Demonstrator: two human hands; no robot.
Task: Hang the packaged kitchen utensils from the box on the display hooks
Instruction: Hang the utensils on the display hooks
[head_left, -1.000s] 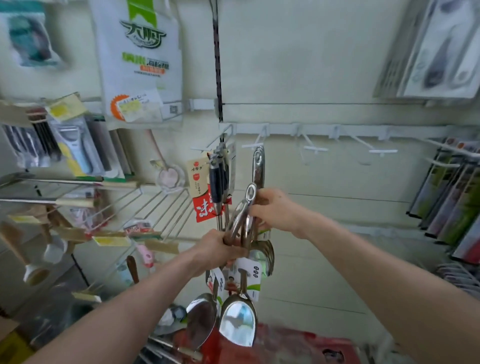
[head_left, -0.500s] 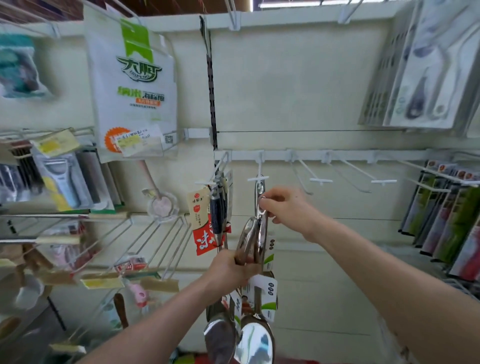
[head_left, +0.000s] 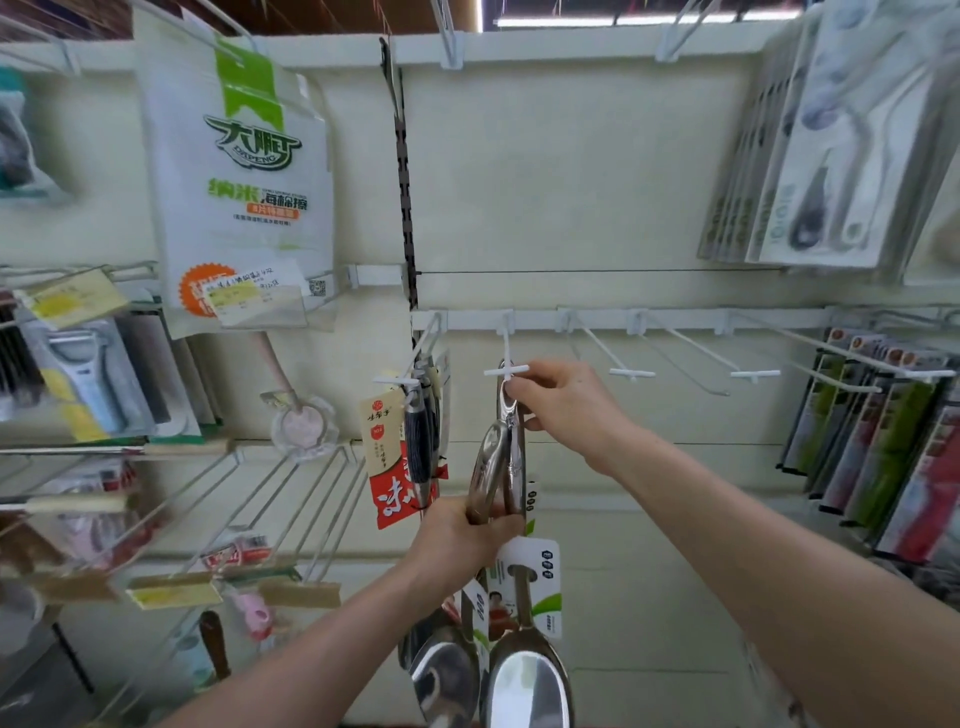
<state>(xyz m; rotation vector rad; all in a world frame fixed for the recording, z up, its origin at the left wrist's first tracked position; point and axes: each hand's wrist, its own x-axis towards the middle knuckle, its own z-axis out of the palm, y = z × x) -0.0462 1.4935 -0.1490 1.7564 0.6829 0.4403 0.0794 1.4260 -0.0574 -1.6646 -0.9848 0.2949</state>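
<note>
The right hand pinches the top end of one ladle handle between thumb and fingers, just below the T-shaped tip of a white display hook; whether the handle's hole is over the tip cannot be told. Lower down, the left hand is clenched round the bundled ladles, whose bowls and card labels hang beneath it. Dark-handled utensils hang on the next hook to the left.

Spoons ran between the hands.
Right hand was up at the hook, left hand below; carded utensils hung left, more hooks right.
</note>
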